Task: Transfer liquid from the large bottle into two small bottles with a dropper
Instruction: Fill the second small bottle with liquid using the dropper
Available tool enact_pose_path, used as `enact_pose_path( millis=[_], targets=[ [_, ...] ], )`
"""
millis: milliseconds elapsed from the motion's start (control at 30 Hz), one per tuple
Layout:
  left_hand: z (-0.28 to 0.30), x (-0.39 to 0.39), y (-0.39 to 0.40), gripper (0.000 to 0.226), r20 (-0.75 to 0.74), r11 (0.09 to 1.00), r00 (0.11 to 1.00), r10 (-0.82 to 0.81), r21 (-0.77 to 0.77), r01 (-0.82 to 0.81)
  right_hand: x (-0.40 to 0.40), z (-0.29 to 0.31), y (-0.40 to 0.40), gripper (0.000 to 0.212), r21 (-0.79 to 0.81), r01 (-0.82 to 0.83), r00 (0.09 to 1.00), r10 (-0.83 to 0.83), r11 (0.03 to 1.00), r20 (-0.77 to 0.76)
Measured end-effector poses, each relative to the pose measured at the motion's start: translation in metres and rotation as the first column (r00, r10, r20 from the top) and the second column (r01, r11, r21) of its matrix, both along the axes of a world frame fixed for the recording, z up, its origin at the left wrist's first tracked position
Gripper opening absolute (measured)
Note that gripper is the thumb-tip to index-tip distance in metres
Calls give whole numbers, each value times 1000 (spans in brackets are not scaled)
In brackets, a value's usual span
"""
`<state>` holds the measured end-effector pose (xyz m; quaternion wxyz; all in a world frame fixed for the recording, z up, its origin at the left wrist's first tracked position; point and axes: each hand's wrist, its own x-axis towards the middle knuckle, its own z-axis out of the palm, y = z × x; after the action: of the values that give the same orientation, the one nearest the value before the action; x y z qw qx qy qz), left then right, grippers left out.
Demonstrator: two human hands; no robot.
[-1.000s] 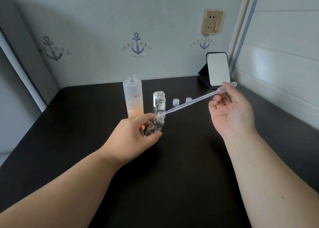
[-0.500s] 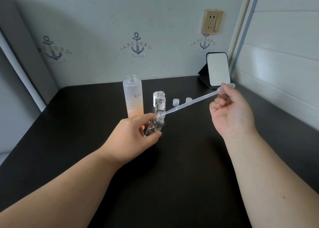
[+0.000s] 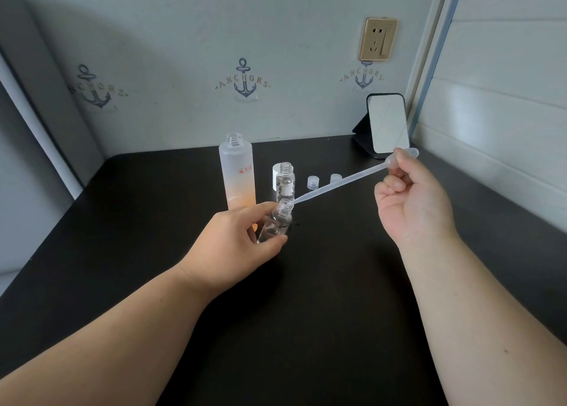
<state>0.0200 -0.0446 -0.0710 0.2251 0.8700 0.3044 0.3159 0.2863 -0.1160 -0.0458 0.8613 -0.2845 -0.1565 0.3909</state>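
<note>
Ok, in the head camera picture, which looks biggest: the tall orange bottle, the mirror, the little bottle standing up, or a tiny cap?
1. Tall orange bottle
2. Mirror, though it stands farther back, so unsure
3. Little standing bottle
4. Tiny cap, smallest

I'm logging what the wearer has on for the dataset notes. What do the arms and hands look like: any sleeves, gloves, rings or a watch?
Both forearms are bare up to the frame edge, with no sleeves in view. The left hand and the right hand wear no gloves, and no rings, watch or bracelet show on them.
</note>
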Motion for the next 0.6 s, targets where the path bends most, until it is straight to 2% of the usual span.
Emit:
enact_pose_path(
  millis=[100, 200, 400, 600],
  targets=[
    [0, 0, 1, 26, 0, 1000, 1000, 0, 3, 0, 0, 0, -2, 24, 10, 0, 1000, 0, 1000, 17],
    [-1, 0, 1, 26, -2, 1000, 1000, 10, 6, -10, -1, 0, -3, 32, 6, 2, 998, -2, 1000, 61],
    [-1, 0, 3, 24, -29, 1000, 1000, 8, 1, -8, -2, 1, -2, 16, -23, 32, 997, -33, 999, -70],
    [-1, 1, 3, 25, -48, 1000, 999, -1, -24, 0, -1, -1, -1, 16, -9, 18, 997, -18, 1000, -77]
  ],
)
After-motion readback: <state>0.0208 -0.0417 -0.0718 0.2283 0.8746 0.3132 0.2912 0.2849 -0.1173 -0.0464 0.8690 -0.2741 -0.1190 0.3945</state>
